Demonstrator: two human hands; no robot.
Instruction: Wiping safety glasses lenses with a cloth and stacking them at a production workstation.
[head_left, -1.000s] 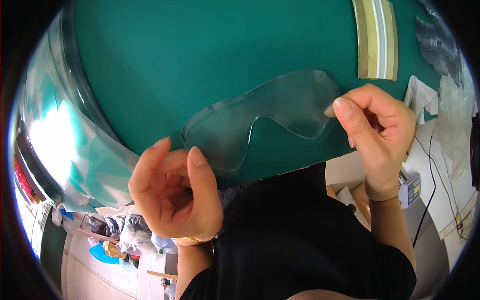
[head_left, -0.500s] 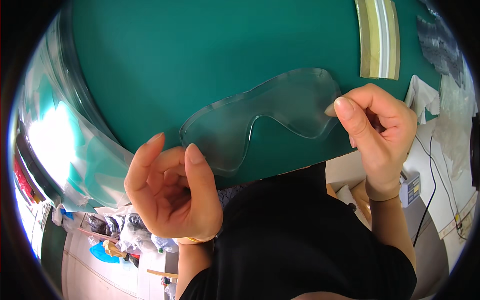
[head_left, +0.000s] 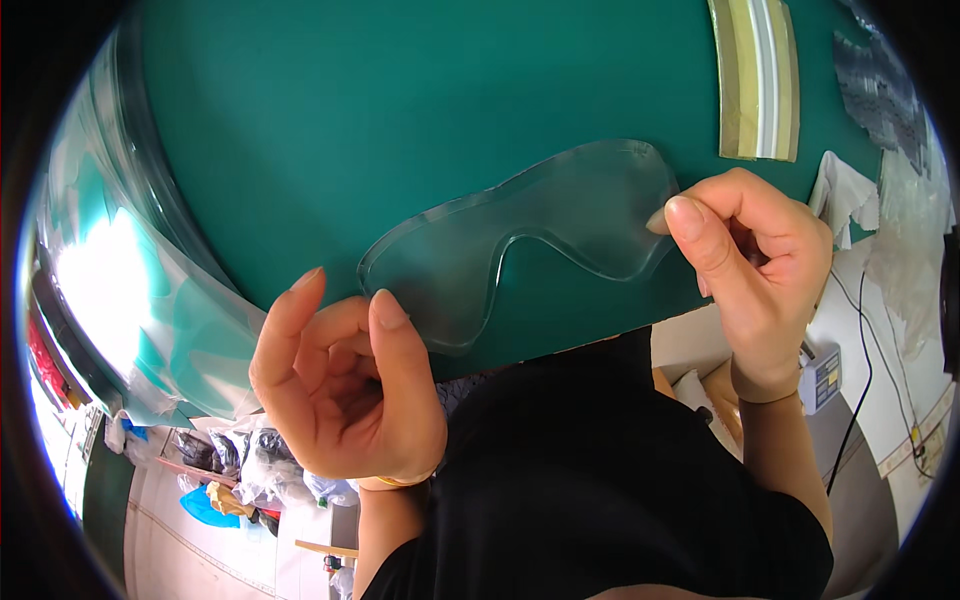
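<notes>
Between my hands, over the green tabletop [head_left: 400, 90], is a clear goggle lens [head_left: 570, 200] with a nose notch along its near edge. It tilts, the right end farther from me than the left. My right hand [head_left: 755, 260] pinches the lens's right end between thumb and fingers. At the other end, my left hand [head_left: 345, 385] has its thumb and a finger closed on the lens's left edge, with the index finger raised and the rest curled.
Clear plastic sheets [head_left: 200, 330] lie along the left side. A yellowish strip with a white centre band [head_left: 762, 85] lies at the far right, near a white cloth [head_left: 848, 195]. Lower right are a small grey-blue box [head_left: 822, 380] and a black cable [head_left: 858, 390].
The lens has shifted very slightly toward me at its right end. Both hands keep almost the same place and hold.
</notes>
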